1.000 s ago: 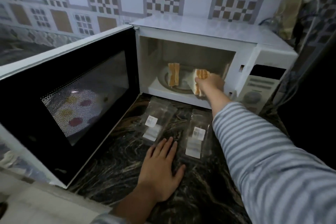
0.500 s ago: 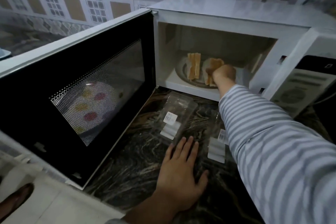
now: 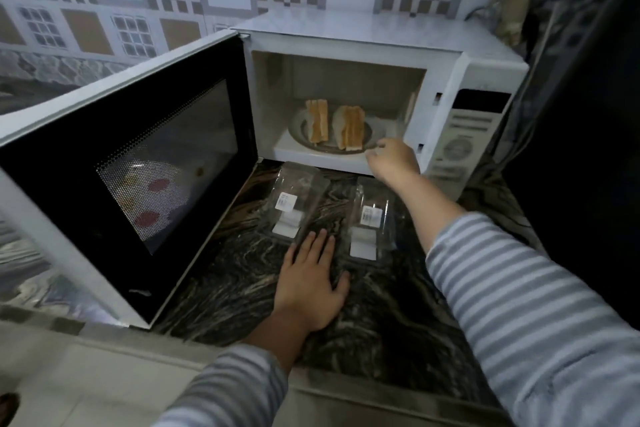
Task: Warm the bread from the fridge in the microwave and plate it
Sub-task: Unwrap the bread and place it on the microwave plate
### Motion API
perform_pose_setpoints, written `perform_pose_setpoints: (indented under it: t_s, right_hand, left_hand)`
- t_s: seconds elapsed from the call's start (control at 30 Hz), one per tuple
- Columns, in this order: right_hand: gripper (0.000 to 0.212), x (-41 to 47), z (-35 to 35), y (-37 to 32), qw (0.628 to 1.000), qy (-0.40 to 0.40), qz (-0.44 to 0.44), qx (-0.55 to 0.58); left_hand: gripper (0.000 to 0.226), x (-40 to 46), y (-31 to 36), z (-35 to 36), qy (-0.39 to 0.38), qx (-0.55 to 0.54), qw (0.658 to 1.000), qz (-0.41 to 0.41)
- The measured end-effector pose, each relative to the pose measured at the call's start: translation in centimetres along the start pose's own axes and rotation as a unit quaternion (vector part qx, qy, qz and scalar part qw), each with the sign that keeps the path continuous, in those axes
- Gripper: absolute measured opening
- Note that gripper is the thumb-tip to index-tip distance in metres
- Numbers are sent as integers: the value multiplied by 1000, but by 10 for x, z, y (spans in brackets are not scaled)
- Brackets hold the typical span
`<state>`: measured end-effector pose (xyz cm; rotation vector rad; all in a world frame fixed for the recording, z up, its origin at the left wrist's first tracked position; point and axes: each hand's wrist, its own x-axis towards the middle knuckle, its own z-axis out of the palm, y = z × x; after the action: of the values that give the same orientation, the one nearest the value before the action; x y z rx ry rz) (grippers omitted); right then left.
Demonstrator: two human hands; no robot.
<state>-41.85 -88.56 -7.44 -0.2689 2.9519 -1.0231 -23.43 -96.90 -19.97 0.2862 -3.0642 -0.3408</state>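
A white microwave (image 3: pixel 363 35) stands on the dark marbled counter with its door (image 3: pixel 138 177) swung wide open to the left. Inside, two sandwich-like bread pieces stand on edge on the turntable (image 3: pixel 379 130): the left bread (image 3: pixel 318 121) and the right bread (image 3: pixel 350 126), side by side and apart. My right hand (image 3: pixel 393 159) hovers at the cavity's front lip, right of the bread, fingers loosely apart and holding nothing. My left hand (image 3: pixel 310 279) lies flat on the counter, palm down, fingers spread, touching the corner of an empty wrapper.
Two clear plastic bread wrappers with white labels lie in front of the microwave, the left wrapper (image 3: pixel 294 204) and the right wrapper (image 3: pixel 369 222). The control panel (image 3: pixel 464 135) is at the microwave's right. A patterned tiled wall is behind; a dark surface rises at the right.
My right hand has let go of the second bread piece on the turntable and drawn back out to the cavity's front edge. My left hand stays flat on the counter.
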Motion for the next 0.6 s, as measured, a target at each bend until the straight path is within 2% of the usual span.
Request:
perform_pose_setpoints:
  t_s: [0.07, 0.13, 0.23, 0.33, 0.43, 0.6]
  right_hand:
    - [40, -25, -5, 11, 1000, -4, 4, 18]
    - [44, -50, -6, 23, 999, 4, 19, 41]
    - [50, -80, -2, 39, 993, 15, 40, 108]
    - [53, -103, 7, 52, 986, 22, 68, 149]
    - [54, -114, 18, 64, 980, 15, 97, 172]
    - [44, -120, 36, 78, 974, -8, 112, 195]
  left_hand:
    - [61, -2, 0, -3, 10, -38, 999, 7]
    - [55, -6, 0, -8, 42, -119, 992, -3]
    - [47, -9, 8, -19, 92, -241, 965, -39]
    - [50, 0, 20, -27, 89, -348, 931, -62]
    - [48, 14, 24, -32, 92, -384, 918, -46]
    - [42, 27, 19, -33, 43, -395, 917, -27]
